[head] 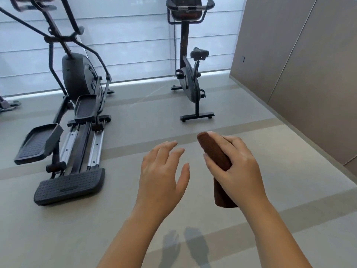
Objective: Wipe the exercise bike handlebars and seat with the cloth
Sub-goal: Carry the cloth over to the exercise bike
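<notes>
Pedals point(40, 142), black and ribbed, jut from the elliptical trainer point(77, 78) left of the exercise bike point(190, 84), whose seat point(200, 52) and handlebars point(208, 5) stand well apart from both hands. The right hand point(237, 167) grips the rolled, nubby brown cloth point(210, 147); the left hand point(162, 176) is spread, holding nothing. Grey striped floor point(280, 171), pale window blind point(125, 35), beige wall panels point(299, 55).

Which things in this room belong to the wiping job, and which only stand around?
For the job:
- cloth, brown and rolled, held in the right hand
- exercise bike, with its handlebars and seat
- left hand, holding nothing

Only standing around:
- elliptical trainer
- window blind
- wall panels
</notes>
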`<state>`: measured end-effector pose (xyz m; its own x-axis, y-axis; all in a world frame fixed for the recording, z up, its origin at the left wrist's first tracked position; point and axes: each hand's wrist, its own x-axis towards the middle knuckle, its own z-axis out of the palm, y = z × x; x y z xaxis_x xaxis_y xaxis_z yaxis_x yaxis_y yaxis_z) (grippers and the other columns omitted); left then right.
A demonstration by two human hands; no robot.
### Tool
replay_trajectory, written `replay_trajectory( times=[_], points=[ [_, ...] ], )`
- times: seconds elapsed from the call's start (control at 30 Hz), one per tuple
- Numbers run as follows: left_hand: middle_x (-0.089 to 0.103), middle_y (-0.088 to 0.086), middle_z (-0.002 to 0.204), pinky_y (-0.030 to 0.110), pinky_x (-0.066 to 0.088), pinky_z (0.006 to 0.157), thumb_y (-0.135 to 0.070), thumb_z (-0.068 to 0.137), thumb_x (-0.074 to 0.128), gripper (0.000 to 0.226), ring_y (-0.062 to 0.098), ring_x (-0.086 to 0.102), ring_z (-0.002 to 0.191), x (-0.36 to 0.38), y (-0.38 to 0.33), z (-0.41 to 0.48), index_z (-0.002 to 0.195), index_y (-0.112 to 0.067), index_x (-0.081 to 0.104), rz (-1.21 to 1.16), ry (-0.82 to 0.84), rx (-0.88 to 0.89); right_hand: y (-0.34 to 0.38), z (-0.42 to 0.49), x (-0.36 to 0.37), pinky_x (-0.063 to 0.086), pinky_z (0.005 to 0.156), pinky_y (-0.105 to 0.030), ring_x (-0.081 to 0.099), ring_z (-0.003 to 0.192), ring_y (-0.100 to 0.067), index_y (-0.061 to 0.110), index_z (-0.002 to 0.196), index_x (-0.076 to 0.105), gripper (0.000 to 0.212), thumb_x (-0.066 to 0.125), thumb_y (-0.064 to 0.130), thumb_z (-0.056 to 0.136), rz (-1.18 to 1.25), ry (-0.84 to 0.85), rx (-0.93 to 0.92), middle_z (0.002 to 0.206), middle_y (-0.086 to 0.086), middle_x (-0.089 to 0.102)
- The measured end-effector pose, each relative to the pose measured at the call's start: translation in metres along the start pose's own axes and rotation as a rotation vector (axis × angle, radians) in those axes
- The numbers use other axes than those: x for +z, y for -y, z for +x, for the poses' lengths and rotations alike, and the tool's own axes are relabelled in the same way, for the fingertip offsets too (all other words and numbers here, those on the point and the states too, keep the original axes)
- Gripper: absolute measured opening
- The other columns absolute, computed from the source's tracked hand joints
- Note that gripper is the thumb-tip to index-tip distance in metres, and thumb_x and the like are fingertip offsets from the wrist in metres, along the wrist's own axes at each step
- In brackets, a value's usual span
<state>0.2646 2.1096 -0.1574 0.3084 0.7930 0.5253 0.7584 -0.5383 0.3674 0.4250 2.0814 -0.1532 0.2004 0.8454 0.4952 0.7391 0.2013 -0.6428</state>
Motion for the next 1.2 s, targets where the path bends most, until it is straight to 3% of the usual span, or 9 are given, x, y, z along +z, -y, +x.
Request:
replay_trajectory(
  times=[0.27, 0.37, 0.63, 0.87, 1.03, 1.2],
  points=[
    [0.062, 0.009, 0.114, 0.039, 0.038, 0.093, -0.026, 0.084, 0.053, 0.030, 0.027, 0.055, 0.109, 0.073, 0.087, 0.115, 0.107, -0.009, 0.063, -0.049, 0.050, -0.022, -0.059, 0.115, 0.080, 0.049, 0.079, -0.030, 0.055, 0.095, -0.017, 0.036, 0.126, 0.051, 0.046, 0.061, 0.033, 0.081, -0.044, 0.027, 0.082, 0.105, 0.006, 0.056],
    [0.063, 0.013, 0.112, 0.044, 0.041, 0.092, -0.022, 0.082, 0.056, 0.031, 0.031, 0.057, 0.107, 0.098, 0.134, 0.168, 0.106, -0.006, 0.064, -0.043, 0.045, -0.010, -0.069, 0.170, 0.125, 0.047, 0.079, -0.027, 0.055, 0.096, -0.017, 0.035, 0.127, 0.051, 0.047, 0.062, 0.033, 0.081, -0.084, 0.053, 0.076, 0.106, 0.006, 0.056],
    [0.062, 0.014, 0.113, 0.043, 0.040, 0.092, -0.028, 0.084, 0.043, 0.039, 0.033, 0.055, 0.108, 0.114, 0.270, 0.338, 0.106, -0.004, 0.064, -0.049, -0.020, 0.010, -0.056, 0.368, 0.242, 0.048, 0.081, -0.025, 0.056, 0.097, -0.015, 0.034, 0.126, 0.052, 0.045, 0.063, 0.034, 0.082, -0.077, 0.053, -0.008, 0.108, 0.008, 0.055],
    [0.063, 0.012, 0.112, 0.041, 0.039, 0.092, -0.026, 0.082, 0.048, 0.035, 0.030, 0.055, 0.108, 0.147, 0.323, 0.409, 0.105, -0.005, 0.064, -0.053, -0.017, 0.025, -0.083, 0.441, 0.289, 0.046, 0.079, -0.022, 0.055, 0.096, -0.015, 0.033, 0.126, 0.053, 0.046, 0.063, 0.033, 0.082, -0.066, 0.039, 0.038, 0.106, 0.007, 0.055],
    [0.063, 0.013, 0.111, 0.043, 0.043, 0.089, -0.027, 0.083, 0.047, 0.035, 0.031, 0.057, 0.106, 0.189, 0.363, 0.481, 0.105, -0.005, 0.064, -0.015, -0.013, 0.060, -0.122, 0.515, 0.330, 0.048, 0.082, -0.027, 0.056, 0.096, -0.017, 0.031, 0.126, 0.054, 0.046, 0.064, 0.030, 0.081, -0.053, 0.028, 0.046, 0.106, 0.005, 0.056],
    [0.063, 0.012, 0.113, 0.043, 0.041, 0.091, -0.028, 0.084, 0.047, 0.034, 0.031, 0.055, 0.108, 0.235, 0.403, 0.576, 0.106, -0.007, 0.063, 0.046, -0.003, 0.038, -0.171, 0.617, 0.373, 0.043, 0.076, -0.016, 0.055, 0.092, -0.014, 0.030, 0.127, 0.052, 0.046, 0.061, 0.033, 0.082, -0.046, 0.020, 0.023, 0.105, 0.004, 0.055]
  ],
)
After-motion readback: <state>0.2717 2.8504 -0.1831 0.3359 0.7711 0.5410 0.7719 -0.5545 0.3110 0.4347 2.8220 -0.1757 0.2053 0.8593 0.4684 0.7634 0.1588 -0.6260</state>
